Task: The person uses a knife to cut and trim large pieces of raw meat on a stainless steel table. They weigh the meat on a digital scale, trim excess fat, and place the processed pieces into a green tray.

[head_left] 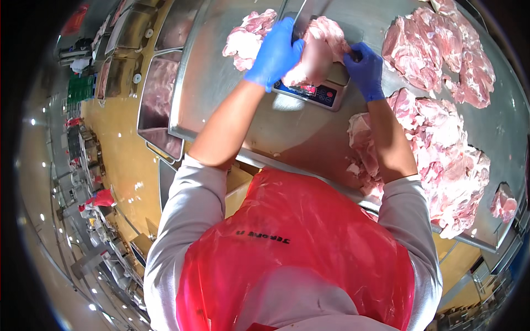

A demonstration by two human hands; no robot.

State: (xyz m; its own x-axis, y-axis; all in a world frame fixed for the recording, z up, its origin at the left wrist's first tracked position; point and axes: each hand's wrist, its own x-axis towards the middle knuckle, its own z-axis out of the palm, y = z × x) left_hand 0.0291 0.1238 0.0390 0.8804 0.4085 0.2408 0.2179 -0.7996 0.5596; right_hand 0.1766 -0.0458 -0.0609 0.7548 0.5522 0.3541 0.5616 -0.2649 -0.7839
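A digital scale point(323, 95) with a dark button panel stands on the metal table, a large piece of raw pink meat point(323, 47) over its platform. The meat's lower part is blurred. My left hand point(279, 52), in a blue glove, grips the meat's left side, its thumb against it and its fingertips partly hidden. On the other side, my blue-gloved right hand point(365, 69) has its fingers curled at the meat's right edge. A small dark patch shows by those fingers; I cannot make out what it is. A narrow shiny metal strip point(302, 19) rises beyond my left fingers.
Another raw meat piece point(248, 41) lies left of the scale. Big heaps of meat cover the far right point(436, 49) and near right point(436, 160), with a small scrap point(503, 203) beside them. Metal bins point(160, 94) stand off the table's left edge point(178, 105).
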